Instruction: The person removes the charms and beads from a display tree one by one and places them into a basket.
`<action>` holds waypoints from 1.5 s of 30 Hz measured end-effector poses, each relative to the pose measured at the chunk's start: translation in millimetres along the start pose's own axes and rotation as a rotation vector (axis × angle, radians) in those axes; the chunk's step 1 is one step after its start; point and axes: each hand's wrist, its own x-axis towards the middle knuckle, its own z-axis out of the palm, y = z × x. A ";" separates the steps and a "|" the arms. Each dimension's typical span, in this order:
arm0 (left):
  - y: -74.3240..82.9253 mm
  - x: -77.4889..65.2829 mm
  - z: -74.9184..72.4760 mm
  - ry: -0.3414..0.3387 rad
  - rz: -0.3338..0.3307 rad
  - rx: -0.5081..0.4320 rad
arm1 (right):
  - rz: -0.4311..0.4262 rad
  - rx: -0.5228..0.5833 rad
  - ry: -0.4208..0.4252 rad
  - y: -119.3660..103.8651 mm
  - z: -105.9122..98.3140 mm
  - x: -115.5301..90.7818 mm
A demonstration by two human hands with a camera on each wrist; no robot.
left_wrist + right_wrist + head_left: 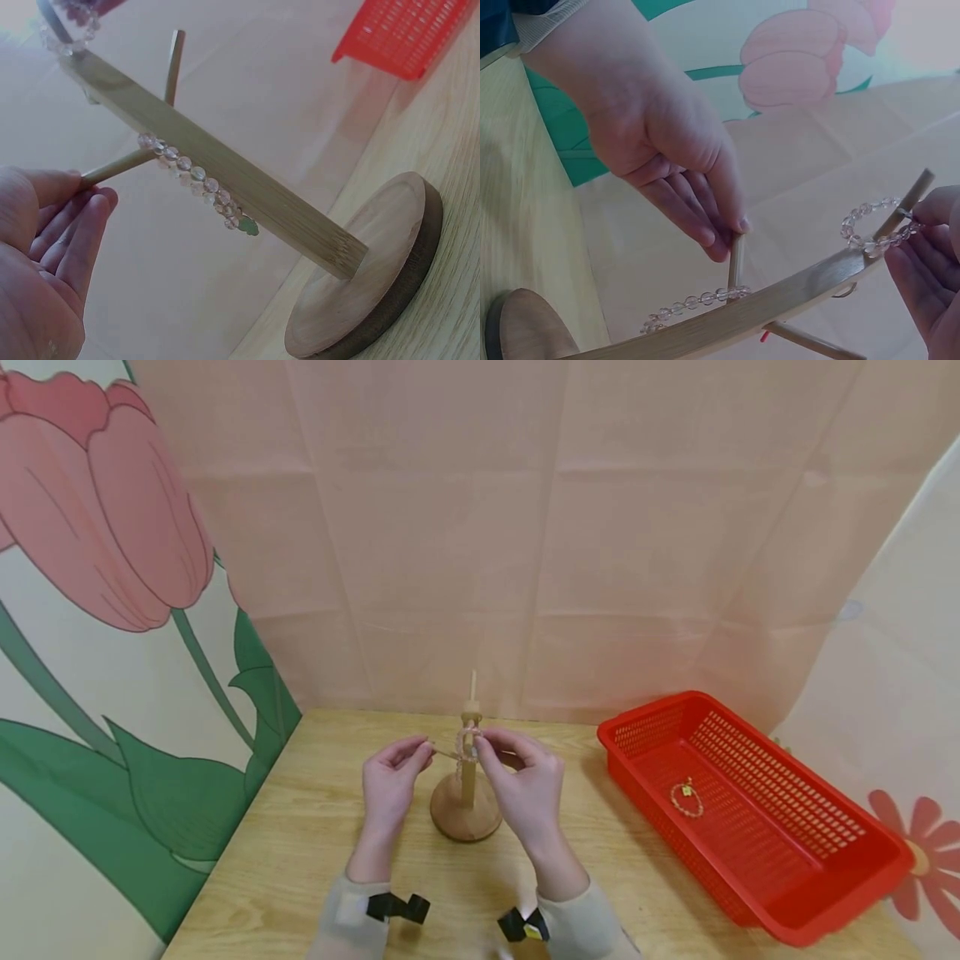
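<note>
A wooden stand with several pegs and a round base (pixel 450 825) stands between the hands on the table. My left hand (pixel 386 789) pinches the tip of a lower peg (pixel 120 169). Around that peg hangs a clear pinkish bead bracelet (pixel 198 174) with a green charm. Higher up, my right hand (pixel 531 785) pinches a second bead bracelet (pixel 849 232) between thumb and fingers. This bracelet loops around an upper peg (pixel 916 191), close against the upright post (pixel 802 286), as the right wrist view shows.
To the right stands a red plastic basket (pixel 660 814) with slotted walls. In it lies another bead bracelet (pixel 699 803) with a yellow-green charm. The wooden table (pixel 300 843) ends at a pinkish cloth backdrop (pixel 435 527); a tulip-print panel (pixel 112 527) borders the left.
</note>
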 end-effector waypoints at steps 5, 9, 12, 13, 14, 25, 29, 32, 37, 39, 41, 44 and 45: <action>0.1 0.1 0.3 -0.003 -0.004 -0.001 | -0.026 -0.019 -0.010 -1.9 -1.4 -0.1; 0.5 0.3 0.3 0.001 0.000 0.005 | -0.032 -0.013 -0.013 -5.1 -1.9 -0.2; 0.0 0.7 0.2 0.003 0.003 0.003 | -0.043 0.007 -0.016 -6.5 -2.4 -0.7; -0.1 0.8 0.1 0.002 0.003 0.004 | -0.049 0.013 -0.018 -6.9 -2.6 -0.9; 0.1 0.6 0.1 0.000 0.007 0.004 | -0.051 0.019 -0.021 -7.2 -2.8 -1.1; 0.1 0.3 0.1 -0.005 0.016 0.000 | -0.087 0.047 -0.058 -10.3 -6.5 -3.4; -0.4 0.4 0.1 -0.007 0.013 0.002 | -0.093 0.054 -0.069 -11.4 -7.4 -3.9; -0.5 0.7 -0.1 -0.007 0.011 0.000 | -0.091 0.053 -0.071 -11.6 -7.7 -4.2; -0.1 0.8 -0.3 -0.005 0.009 -0.007 | -0.104 0.048 -0.074 -10.4 -7.8 -4.9; 0.0 0.7 -0.4 -0.004 0.008 -0.005 | -0.108 0.048 -0.077 -9.5 -8.0 -5.4; 0.1 0.3 -0.4 -0.005 0.008 -0.006 | -0.114 0.048 -0.076 -8.6 -8.5 -6.1; 0.3 0.0 -0.1 -0.005 0.006 -0.005 | -0.117 0.047 -0.070 -7.8 -9.3 -7.1; 0.5 -0.1 0.0 -0.006 0.006 -0.006 | -0.116 0.047 -0.067 -7.7 -9.6 -7.5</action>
